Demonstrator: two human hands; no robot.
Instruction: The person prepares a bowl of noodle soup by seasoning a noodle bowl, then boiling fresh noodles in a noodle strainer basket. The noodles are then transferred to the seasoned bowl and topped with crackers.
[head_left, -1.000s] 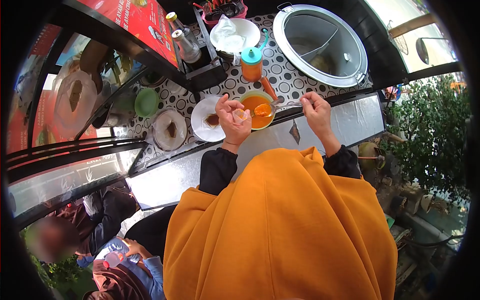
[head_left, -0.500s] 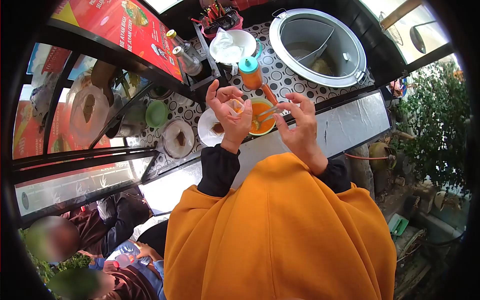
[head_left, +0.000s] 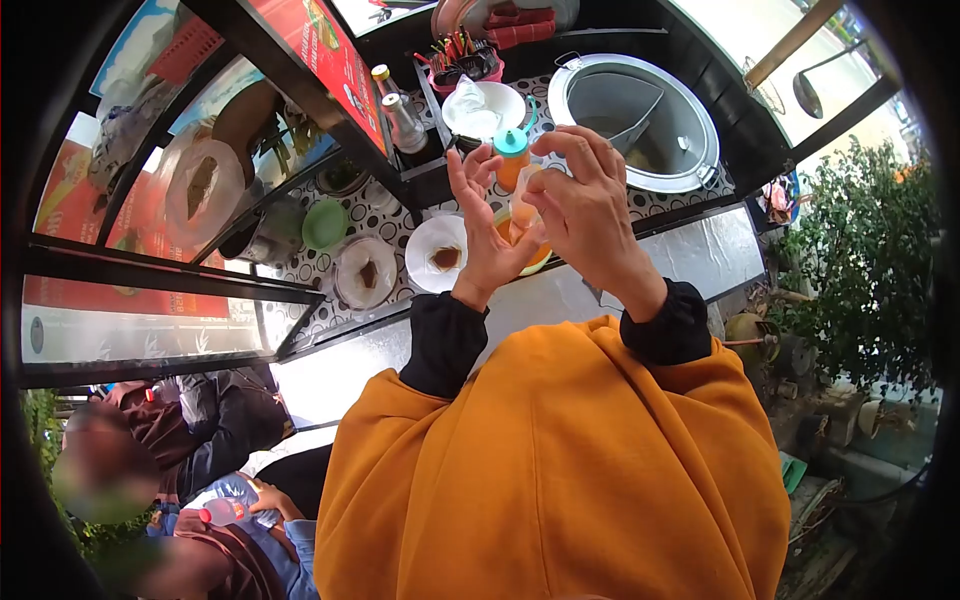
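Note:
A small clear plastic bag (head_left: pixel 524 200) with a little orange sauce in it is held up between my two hands. My left hand (head_left: pixel 490 238) supports its lower part near the thumb, with its fingers raised and curved. My right hand (head_left: pixel 588 195) pinches the bag's upper part between thumb and fingers. Under my hands is a bowl of orange sauce (head_left: pixel 541 262), mostly covered by them. Just behind them stands an orange sauce bottle with a teal cap (head_left: pixel 511 146). To the left sits a paper-lined white bowl (head_left: pixel 437 256) with brown liquid.
Another lined bowl (head_left: pixel 366 273) and a green bowl (head_left: pixel 325 224) stand further left. A large metal pot (head_left: pixel 640 184) is at the back right. Glass bottles (head_left: pixel 404 125) and a pink utensil basket (head_left: pixel 483 72) are behind. People sit at the lower left.
My right hand has moved left from the spoon over the sauce bowl to the bag, pinching its upper part. My left hand stays at the bag. The camera view has shifted slightly.

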